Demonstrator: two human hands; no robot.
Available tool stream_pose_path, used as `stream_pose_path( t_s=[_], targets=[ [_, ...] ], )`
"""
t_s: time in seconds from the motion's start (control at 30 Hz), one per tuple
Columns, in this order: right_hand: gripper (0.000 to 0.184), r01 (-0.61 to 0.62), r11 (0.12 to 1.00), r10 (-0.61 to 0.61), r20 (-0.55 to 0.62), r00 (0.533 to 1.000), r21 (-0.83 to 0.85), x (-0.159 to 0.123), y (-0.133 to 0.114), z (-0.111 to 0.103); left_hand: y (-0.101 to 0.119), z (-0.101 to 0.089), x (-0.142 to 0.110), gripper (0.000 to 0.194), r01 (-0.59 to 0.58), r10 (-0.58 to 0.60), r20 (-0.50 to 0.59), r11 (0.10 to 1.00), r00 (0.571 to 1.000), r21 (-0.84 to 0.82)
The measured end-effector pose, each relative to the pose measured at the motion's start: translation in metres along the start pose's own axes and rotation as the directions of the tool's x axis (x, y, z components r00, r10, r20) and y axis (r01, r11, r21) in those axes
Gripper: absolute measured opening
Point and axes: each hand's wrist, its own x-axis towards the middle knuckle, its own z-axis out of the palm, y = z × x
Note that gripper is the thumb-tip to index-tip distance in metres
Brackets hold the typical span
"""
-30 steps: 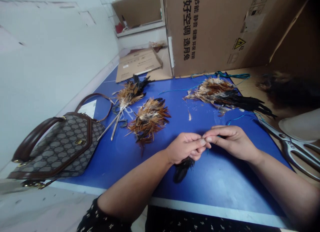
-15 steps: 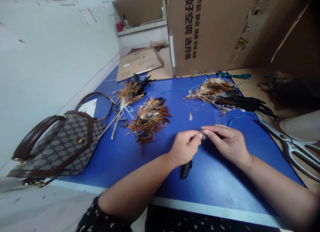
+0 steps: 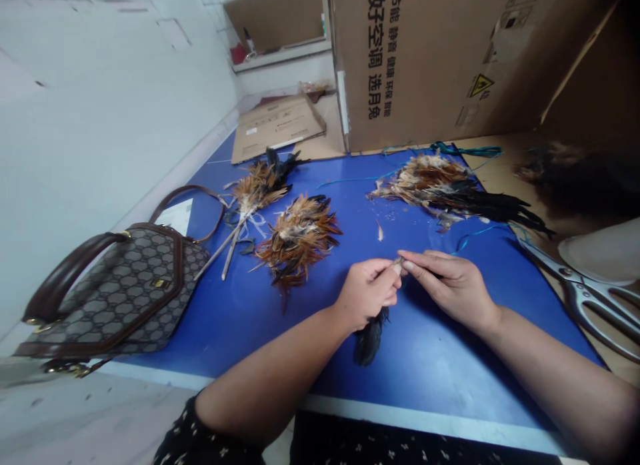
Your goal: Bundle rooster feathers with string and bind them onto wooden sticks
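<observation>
Both hands meet over the blue table [image 3: 240, 318]. My left hand [image 3: 367, 293] is closed around a small bunch of black feathers [image 3: 369, 338] whose tips hang below the fist. My right hand [image 3: 447, 285] pinches the quill end of that bunch, fingertip against my left thumb. A thin teal thread [image 3: 473, 233] runs along the table just beyond my right hand. A brown feather cluster [image 3: 297, 238] lies to the left of my hands, and a larger pile of loose brown and black feathers [image 3: 450, 188] lies behind them.
A patterned handbag [image 3: 115, 295] sits at the table's left edge. A finished feather bunch on sticks [image 3: 253, 198] lies behind it. Large metal scissors [image 3: 585, 291] rest at the right. A big cardboard box [image 3: 440, 58] and flat cardboard [image 3: 277, 125] stand at the back.
Both hands have shifted slightly left and away from me. The black feather bunch under my left hand hangs a little differently. Nothing else on the table has moved.
</observation>
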Motion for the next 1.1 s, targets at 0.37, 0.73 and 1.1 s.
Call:
stream_pose_path(
  t_s=[0.37,0.73,1.1],
  targets=[
    [0.039,-0.030,0.999,0.032,0.050,0.998,-0.043,-0.002,0.001,-0.010,0.000,-0.001,0.004,0.035,-0.023,0.022,-0.074,0.999,0.997,-0.021],
    [0.040,0.081,0.996,-0.077,0.087,0.993,-0.044,-0.003,0.002,-0.005,0.002,-0.003,0.000,0.039,-0.007,0.007,0.038,1.000,0.999,0.002],
    [0.058,-0.126,0.992,0.122,0.132,0.984,0.025,-0.003,0.000,-0.011,0.000,-0.003,0.004,0.032,-0.117,0.131,-0.146,0.988,0.981,0.100]
  ],
)
